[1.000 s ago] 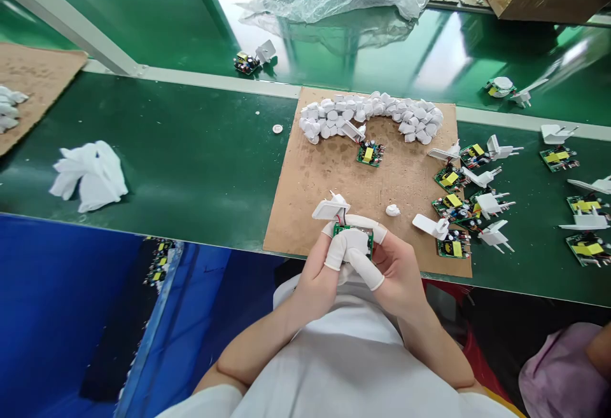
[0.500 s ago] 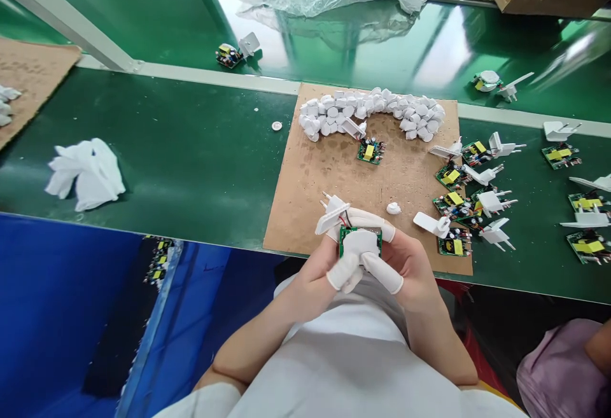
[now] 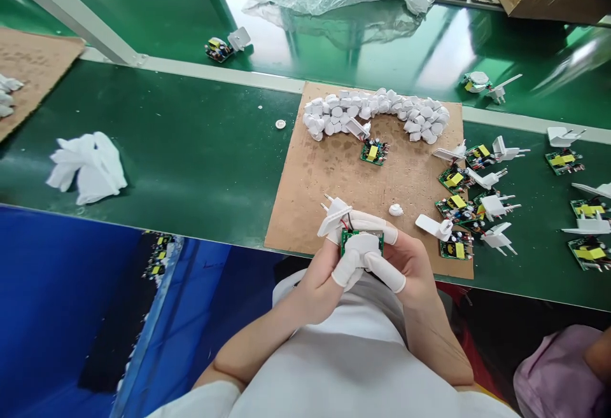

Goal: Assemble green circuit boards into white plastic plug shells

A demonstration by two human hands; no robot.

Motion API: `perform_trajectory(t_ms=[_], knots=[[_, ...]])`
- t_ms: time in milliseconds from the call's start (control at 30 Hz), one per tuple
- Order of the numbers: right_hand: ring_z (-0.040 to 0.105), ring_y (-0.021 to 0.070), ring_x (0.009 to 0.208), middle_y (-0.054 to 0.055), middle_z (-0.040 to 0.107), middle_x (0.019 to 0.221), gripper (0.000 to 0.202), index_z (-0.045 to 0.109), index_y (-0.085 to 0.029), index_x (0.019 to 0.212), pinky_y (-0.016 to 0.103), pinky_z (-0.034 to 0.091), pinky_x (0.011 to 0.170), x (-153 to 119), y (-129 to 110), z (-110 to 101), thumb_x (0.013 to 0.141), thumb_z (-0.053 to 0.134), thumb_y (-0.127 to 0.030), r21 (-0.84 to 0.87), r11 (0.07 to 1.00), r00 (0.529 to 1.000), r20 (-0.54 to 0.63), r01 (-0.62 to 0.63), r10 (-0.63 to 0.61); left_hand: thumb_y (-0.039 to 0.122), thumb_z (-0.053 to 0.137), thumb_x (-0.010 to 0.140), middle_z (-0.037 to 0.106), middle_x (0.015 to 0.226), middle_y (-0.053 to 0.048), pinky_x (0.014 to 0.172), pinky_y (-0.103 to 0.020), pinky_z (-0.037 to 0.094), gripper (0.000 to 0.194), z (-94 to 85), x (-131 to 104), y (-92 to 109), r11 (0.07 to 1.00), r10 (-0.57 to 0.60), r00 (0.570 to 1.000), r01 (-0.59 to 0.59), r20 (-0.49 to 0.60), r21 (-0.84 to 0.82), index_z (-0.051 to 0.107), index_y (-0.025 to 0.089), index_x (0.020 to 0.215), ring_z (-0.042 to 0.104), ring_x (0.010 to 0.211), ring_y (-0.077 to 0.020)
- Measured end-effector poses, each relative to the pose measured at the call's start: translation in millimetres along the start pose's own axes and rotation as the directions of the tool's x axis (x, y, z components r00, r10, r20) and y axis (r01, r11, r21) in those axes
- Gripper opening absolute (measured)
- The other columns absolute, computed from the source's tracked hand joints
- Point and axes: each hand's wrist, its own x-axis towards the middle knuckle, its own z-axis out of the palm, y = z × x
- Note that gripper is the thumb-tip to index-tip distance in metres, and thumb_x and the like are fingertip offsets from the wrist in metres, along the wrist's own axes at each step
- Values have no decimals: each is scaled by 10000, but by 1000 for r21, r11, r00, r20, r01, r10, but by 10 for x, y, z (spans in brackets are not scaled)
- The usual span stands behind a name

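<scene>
Between my two hands, close to my body at the cardboard's front edge, is a green circuit board [image 3: 362, 244] with a flat white piece on its face. A white two-pin plug [image 3: 335, 215] hangs from it by red and black wires. My left hand [image 3: 329, 275] grips the board's left side, and my right hand [image 3: 405, 265] closes on its right side; white finger covers are on both. Beyond them, on the cardboard sheet [image 3: 324, 182], lie a small white lump [image 3: 396, 210], another board with plug [image 3: 374, 151] and a curved pile of white pieces [image 3: 337, 112].
Several boards with plugs [image 3: 457, 209] lie at the right. White gloves [image 3: 90, 167] rest on the green table [image 3: 200, 170]. Two more boards sit on the green belt [image 3: 172, 23] behind. A person's purple sleeve [image 3: 556, 367] shows at lower right.
On the green belt, the boards have shifted left. The view has tilted slightly; my hands keep the same grip on the board.
</scene>
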Motion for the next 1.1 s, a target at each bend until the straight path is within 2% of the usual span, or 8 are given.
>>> perform_trajectory(t_ms=[100,233,400,533,633,800,967,1100], knots=[[733,329,1231,123,762,1350,341,819,-271,1179,477,613,1058,27,-2,68,870,857,-413,-48,999,997,-72,11,-15,641,483,1036,450,688,49,516,-251,341,556,35,3,-11,997,21,1000,-22,18,71,599,210,1369,321,560,-118],[781,313,1096,121,802,1242,228,844,-265,1049,438,693,882,25,-40,191,891,833,-429,-103,995,978,-206,14,-35,625,466,1048,469,696,51,498,-251,341,559,40,6,-41,996,67,995,-72,75,57,539,223,1431,324,532,-110],[802,288,932,125,770,1297,287,834,-263,1083,368,706,581,-8,-43,207,928,769,-496,-60,998,983,-180,-32,21,605,454,1059,498,656,49,535,-256,388,545,10,-1,-82,998,48,995,-52,88,39,553,206,1416,410,529,-119],[785,215,700,132,730,1370,312,828,-266,1099,324,643,447,-21,-3,214,986,686,-520,-22,999,978,-206,-42,37,644,496,1024,564,632,34,560,-272,422,558,19,4,-142,996,88,994,-86,63,-36,601,186,1324,487,533,-136],[791,212,709,122,760,1312,265,831,-278,1091,332,657,499,-8,10,238,1002,684,-481,-31,999,976,-219,8,-15,638,450,1048,551,575,49,514,-252,396,515,40,12,-172,997,73,997,-73,-13,12,626,192,1237,474,485,-122],[801,271,1010,75,827,1149,152,843,-322,1049,416,683,829,11,7,253,1008,705,-370,-125,979,955,-229,162,-188,601,446,1065,571,611,46,474,-251,368,474,63,-19,-133,974,130,990,-119,-46,195,595,203,1276,429,469,-114],[810,265,999,87,838,1131,175,839,-282,990,404,687,839,18,12,266,1001,705,-395,-149,977,949,-256,152,-187,565,431,1081,548,643,48,506,-275,365,454,63,-46,-141,967,144,987,-125,-74,222,561,214,1338,402,493,-121],[813,257,988,82,843,1107,80,832,-269,960,392,691,835,19,-25,276,952,756,-291,-191,966,942,-252,173,-219,587,387,1083,526,677,38,502,-280,349,510,34,-34,-237,957,208,978,-206,11,204,563,191,1352,390,523,-127]])
